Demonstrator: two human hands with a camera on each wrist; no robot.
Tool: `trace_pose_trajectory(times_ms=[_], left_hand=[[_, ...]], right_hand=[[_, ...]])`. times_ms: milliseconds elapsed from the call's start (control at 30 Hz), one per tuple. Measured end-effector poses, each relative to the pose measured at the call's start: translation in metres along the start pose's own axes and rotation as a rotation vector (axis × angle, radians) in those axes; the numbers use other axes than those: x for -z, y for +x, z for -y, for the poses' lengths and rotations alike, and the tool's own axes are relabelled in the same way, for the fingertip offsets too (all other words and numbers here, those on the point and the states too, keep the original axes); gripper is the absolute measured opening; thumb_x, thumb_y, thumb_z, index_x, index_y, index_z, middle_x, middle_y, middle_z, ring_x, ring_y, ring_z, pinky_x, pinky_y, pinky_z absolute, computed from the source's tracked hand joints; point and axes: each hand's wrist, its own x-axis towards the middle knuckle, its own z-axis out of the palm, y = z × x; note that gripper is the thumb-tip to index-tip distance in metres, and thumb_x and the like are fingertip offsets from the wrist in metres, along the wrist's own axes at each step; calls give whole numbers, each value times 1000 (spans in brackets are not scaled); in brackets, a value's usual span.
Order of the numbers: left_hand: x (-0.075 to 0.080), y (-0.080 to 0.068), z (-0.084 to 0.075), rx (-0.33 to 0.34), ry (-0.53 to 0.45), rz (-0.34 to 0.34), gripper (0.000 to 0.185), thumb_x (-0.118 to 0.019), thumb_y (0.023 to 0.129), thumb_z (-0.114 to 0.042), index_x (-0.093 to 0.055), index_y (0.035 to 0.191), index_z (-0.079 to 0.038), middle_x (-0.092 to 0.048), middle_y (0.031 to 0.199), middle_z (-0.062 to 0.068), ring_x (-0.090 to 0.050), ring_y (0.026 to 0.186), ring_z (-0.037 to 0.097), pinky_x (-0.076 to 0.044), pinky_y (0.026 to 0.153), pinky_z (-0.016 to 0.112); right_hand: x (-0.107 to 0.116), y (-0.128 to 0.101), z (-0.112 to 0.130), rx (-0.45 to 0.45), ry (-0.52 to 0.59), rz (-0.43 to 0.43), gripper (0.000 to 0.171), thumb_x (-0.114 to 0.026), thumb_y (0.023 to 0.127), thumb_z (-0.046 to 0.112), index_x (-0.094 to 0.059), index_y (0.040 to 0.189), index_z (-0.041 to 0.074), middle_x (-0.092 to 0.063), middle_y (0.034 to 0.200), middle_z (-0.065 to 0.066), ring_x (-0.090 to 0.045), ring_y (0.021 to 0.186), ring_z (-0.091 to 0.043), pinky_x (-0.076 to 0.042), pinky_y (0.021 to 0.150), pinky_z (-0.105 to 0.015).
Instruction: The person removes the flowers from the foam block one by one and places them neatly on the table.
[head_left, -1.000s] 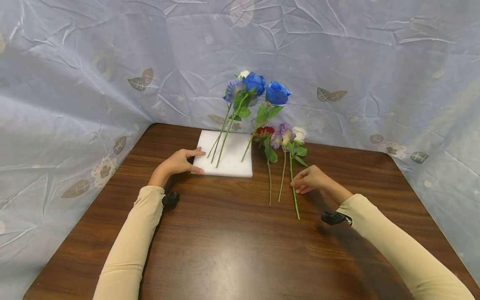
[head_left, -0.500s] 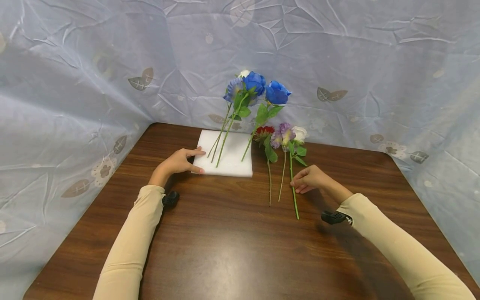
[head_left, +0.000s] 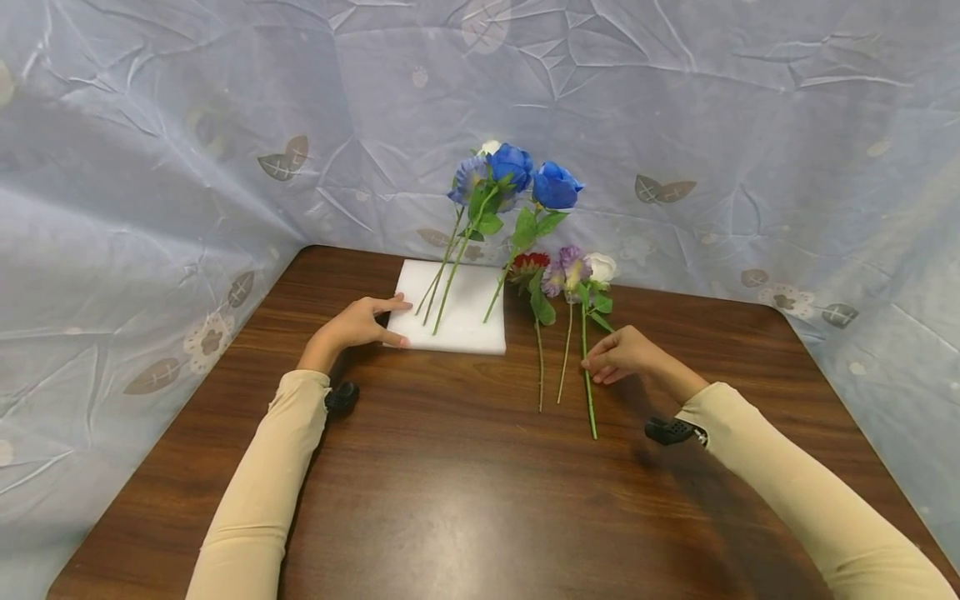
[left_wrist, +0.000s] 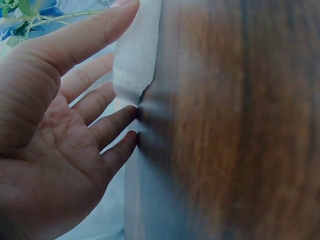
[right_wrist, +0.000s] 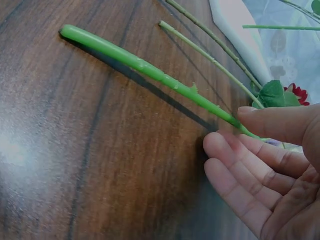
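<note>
A crumpled grey-blue cloth printed with leaves (head_left: 390, 100) hangs around the dark brown wood-grain table (head_left: 450, 475). Toward its far edge, left of the middle, lies a square white foam block (head_left: 468, 340); it looks light and soft, apt to slide or dent, so a broad touch along a side should steady it best. The left hand (head_left: 358, 323) rests at that block's left side, thumb and fingers spread wide and curled round nothing. The right hand (head_left: 624, 357) has thumb and fingertips pinched together on the stem of a white rose with a bright green stem (head_left: 588, 400), which lies to the right of the block, bloom toward the cloth. Two large blue roses (head_left: 510, 167), a pale blue ruffled flower (head_left: 469, 179) and a small white bloom (head_left: 490, 147) stand in the foam, leaning right. Between block and right hand lie a red flower (head_left: 529, 262) and a purple ruffled flower (head_left: 567, 273). The held rose is probably light, its stem stiff and smooth apart from small nubs, its petals soft and easily crushed; the bare stem below the leaves seems the place to grip. Bare wood runs from its cut end toward the person and rightward, giving room to move, while leftward the purple flower's stem is just beside.
</note>
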Motion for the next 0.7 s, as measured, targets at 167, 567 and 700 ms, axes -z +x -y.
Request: trace_pose_trajectory(times_ms=[167,567,700], left_hand=[[0,1,1,2,10,4,83,-88,81,-34,-50,152,-15,-24,168,6,-18,157,37,-22,126,56],[-1,1,1,6,21,4,83,-87,82,-34,-49,153,-15,-24,168,6,-19,156,39,-22,126,57],[-1,1,1,0,28,2,83,-87,82,-34,-49,153,-14,-24,168,8,-19,156,40,-23,125,58]], right_hand=[[5,-2,5,34,19,-12,29,-70,96,7,-70,116,-13,-79,95,-16,-76,78,-20,-64,80,-42],[5,15,29,118,51,-58,34,-72,96,14,-70,120,-11,-78,101,-18,-77,85,-21,-61,90,-49],[-2,25,38,196,34,-86,34,-73,96,18,-71,120,-7,-78,103,-19,-78,91,-27,-60,91,-52]])
